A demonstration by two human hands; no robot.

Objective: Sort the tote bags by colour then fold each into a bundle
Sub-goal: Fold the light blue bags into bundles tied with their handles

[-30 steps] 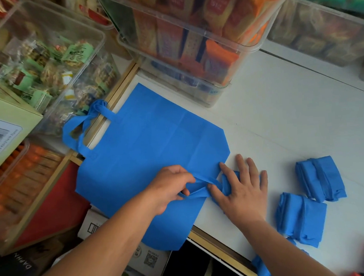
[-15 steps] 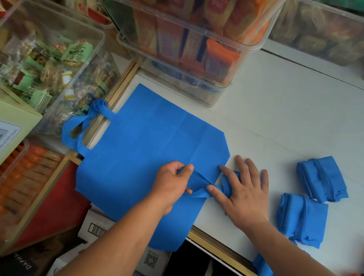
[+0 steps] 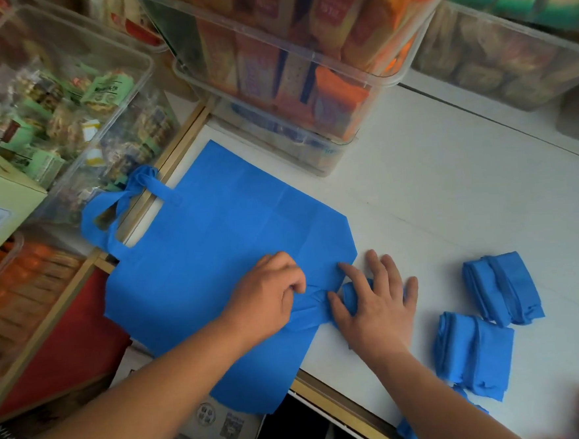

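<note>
1. Far left, around 9 o'clock, the looped blue fabric handles (image 3: 116, 211) of the flat blue non-woven tote bag (image 3: 215, 252) hang off the edge of the white tabletop (image 3: 450, 191). The bag's long axis runs from those handles at 10 o'clock down toward 4 o'clock, where the hands are.
2. The left hand (image 3: 269, 296) sits on the bag's near corner, fingers curled and pinching a twisted strip of blue cloth.
3. The right hand (image 3: 376, 302), just beside it at 3 o'clock, is spread flat with fingers wide, pinning a small rolled bit of bag.
4. Looks like the roll has to travel toward the handles, so the left hand is nearer the unrolled cloth.
5. Further right, two finished blue fabric bundles (image 3: 502, 286) lie well apart from the hands.
</note>
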